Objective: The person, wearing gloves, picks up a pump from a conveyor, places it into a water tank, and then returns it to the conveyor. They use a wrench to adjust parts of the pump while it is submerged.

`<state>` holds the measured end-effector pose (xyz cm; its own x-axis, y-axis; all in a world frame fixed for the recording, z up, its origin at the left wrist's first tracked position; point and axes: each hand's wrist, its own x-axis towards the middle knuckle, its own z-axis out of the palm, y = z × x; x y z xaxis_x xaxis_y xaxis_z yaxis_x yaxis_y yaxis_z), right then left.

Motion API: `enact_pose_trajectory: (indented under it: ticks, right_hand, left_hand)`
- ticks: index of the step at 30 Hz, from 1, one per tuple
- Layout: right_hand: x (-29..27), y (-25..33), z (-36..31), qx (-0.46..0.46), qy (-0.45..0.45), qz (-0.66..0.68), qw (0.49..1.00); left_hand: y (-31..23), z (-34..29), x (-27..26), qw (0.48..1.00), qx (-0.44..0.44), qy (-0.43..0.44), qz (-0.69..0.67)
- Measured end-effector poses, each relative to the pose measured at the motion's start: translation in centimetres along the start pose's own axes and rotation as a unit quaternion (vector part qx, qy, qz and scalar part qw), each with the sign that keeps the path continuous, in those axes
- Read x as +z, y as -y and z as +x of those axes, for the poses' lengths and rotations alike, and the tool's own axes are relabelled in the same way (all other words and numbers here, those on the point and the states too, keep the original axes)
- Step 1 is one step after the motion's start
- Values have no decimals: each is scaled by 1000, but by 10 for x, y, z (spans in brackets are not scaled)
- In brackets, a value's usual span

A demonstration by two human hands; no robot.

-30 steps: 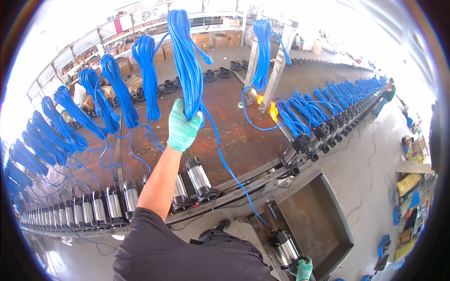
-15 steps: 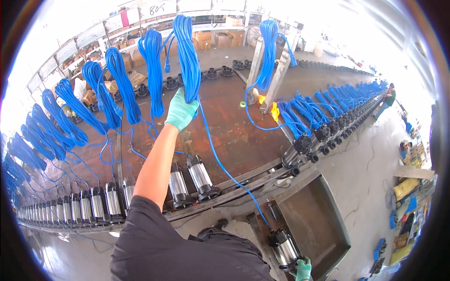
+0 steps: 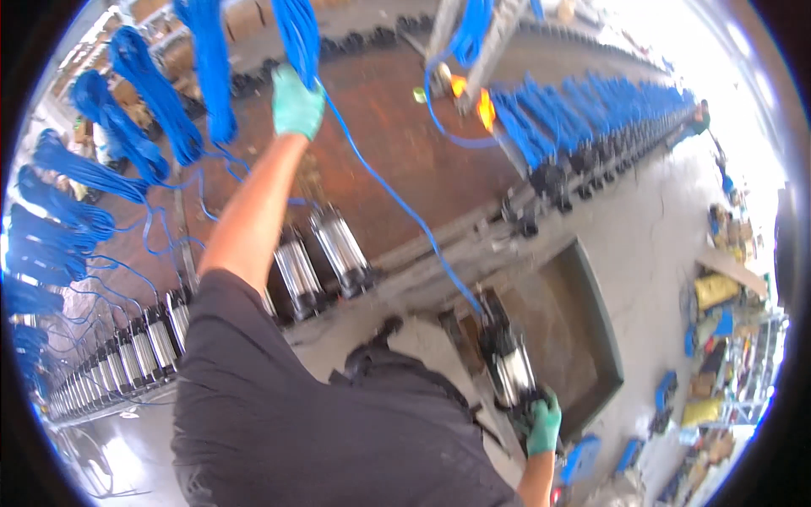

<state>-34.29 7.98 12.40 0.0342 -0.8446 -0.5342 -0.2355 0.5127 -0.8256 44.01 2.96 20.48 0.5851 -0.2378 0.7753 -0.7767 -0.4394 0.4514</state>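
Observation:
My left hand [image 3: 297, 103], in a green glove, is closed round the lower end of a blue cable coil [image 3: 297, 38] above the table. From that coil a single blue cable [image 3: 397, 203] runs down to the black top of a pump [image 3: 512, 370] with a silver cylindrical body. My right hand [image 3: 545, 422], gloved the same way, grips the pump's black base at the lower right. The pump is tilted and lies over the edge of a grey metal tray [image 3: 610, 338]. The picture is slightly blurred.
More blue coils [image 3: 156, 93] hang at the left, their cables leading to a row of silver pumps [image 3: 340, 245] along the near edge of the brown table [image 3: 397, 110]. Metal posts [image 3: 494, 46] stand on the table. Farther right, coils [image 3: 583, 110] lie beside black pump parts. A person [image 3: 699, 118] stands beyond.
The whole view has shifted, so the table and coils sit higher. My right hand and forearm show more, and the pump appears higher. Both hands keep their grips.

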Motion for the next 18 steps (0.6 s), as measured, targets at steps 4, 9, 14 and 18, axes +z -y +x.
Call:
enact_pose_trajectory:
  ticks: [4,9,14,18]
  right_hand:
    - [107,62,7,-31,75,60,995]
    - [249,109,37,25,155,118,981]
    - [344,110,80,76,203,73,973]
    - [393,113,95,95,197,11,976]
  left_hand:
    - [10,13,15,999,28,-15,11]
    - [32,10,22,1000,18,-7,7]
    - [44,13,11,999,45,-6,-28]
    - [35,9,2,998,24,-17,-55]
